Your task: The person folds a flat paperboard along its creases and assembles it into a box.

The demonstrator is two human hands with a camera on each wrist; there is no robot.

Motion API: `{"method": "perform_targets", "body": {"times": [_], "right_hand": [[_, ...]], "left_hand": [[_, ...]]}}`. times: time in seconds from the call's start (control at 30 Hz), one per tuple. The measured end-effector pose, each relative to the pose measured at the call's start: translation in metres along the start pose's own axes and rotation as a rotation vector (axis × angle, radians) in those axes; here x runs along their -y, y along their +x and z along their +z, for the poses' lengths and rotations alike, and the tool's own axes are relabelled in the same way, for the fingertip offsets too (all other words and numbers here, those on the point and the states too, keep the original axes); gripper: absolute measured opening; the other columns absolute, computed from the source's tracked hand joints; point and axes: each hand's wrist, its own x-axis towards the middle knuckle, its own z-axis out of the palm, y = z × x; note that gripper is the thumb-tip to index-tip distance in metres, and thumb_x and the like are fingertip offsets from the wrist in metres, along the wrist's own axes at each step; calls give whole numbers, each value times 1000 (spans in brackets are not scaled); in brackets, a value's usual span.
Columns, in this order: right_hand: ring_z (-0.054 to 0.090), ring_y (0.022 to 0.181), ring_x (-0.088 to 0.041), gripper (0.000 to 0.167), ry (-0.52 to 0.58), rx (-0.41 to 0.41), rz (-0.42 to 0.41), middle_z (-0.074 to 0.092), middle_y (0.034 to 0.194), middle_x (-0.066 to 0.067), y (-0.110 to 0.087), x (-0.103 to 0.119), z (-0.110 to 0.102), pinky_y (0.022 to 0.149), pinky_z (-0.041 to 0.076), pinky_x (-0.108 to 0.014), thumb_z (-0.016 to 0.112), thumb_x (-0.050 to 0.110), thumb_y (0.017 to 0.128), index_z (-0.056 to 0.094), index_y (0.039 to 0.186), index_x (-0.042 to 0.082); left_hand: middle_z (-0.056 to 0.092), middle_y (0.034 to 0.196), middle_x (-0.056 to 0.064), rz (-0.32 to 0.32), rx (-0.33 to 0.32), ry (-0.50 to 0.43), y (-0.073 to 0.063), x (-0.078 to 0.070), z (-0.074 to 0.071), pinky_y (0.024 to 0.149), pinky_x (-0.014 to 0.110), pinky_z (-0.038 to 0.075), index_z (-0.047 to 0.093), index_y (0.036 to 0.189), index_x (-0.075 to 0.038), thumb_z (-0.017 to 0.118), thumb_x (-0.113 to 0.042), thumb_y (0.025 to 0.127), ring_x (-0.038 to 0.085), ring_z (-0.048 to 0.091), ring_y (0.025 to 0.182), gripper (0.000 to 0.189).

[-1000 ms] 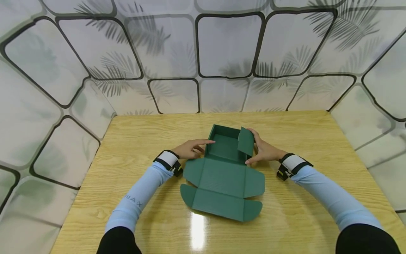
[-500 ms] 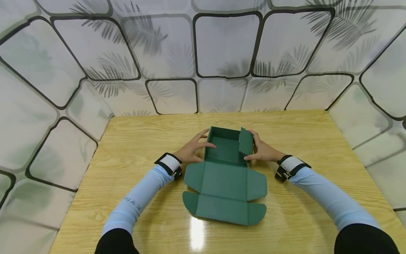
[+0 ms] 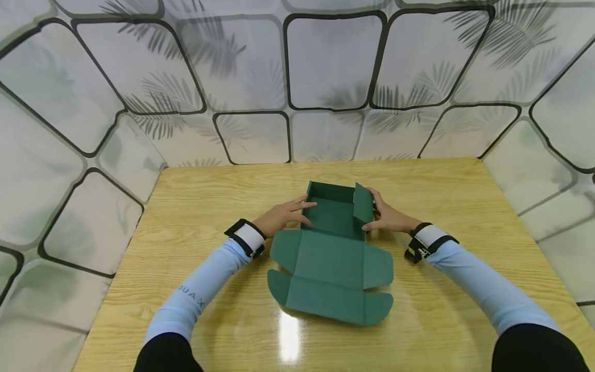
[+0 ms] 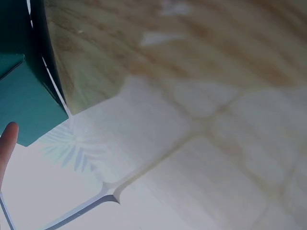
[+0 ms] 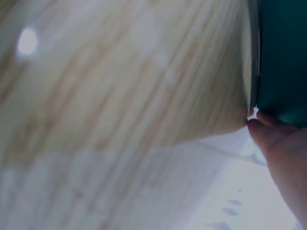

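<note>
One green box [image 3: 331,258], opened out on a wooden table [image 3: 214,191]

Nearest on my head feed, light-blue sleeves [image 3: 197,297] reach in over the tabletop. Next I see the box's lid panel lying spread, its rounded flaps [image 3: 378,308] at the near edge. Beyond it, the left hand [image 3: 281,217] lays loosely extended fingers over the tray's left wall; my left wrist view catches only one straight finger beside green card. The right hand [image 3: 389,218] grips the right wall, its fingers partly hidden from my head feed by a raised flap [image 3: 363,204]; the right wrist view shows thumb and finger close together at a corner. Farthest off, a leaf-patterned backdrop [image 3: 332,62].
</note>
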Motion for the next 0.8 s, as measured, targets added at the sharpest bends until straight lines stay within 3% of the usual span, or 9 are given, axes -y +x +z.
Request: {"method": "perform_targets", "body": {"times": [0.3,0.5,0.63,0.8], "right_hand": [[-4,144,-51,111,129,50,-63,-16,159,-21,-2,-2,-9,111,13,-70,72,12,87,-16,154,15],[-1,144,-52,101,177,33,-41,-13,159,-23,0,-1,-11,110,19,-69,64,8,92,-15,154,14],[8,140,-59,98,151,1,-67,-10,157,-29,1,1,-7,104,29,-70,61,6,93,-17,153,13],[12,139,-58,99,-3,-45,-149,-13,157,-27,1,5,1,102,30,-71,61,-2,90,-14,154,8]], "left_hand": [[36,152,20,-41,39,-38,3,-6,-8,90,39,55,71,111,-12,68,0,86,41,22,145,27],[34,153,21,-46,44,-57,9,-7,-13,102,46,47,71,110,-11,70,-14,88,42,21,145,22],[34,153,21,-46,46,-59,10,-6,-14,103,46,46,70,105,-10,71,-17,88,42,22,145,19],[36,152,21,-45,57,-55,8,-4,-13,97,44,50,68,99,-11,71,-21,88,41,23,145,15]]}}
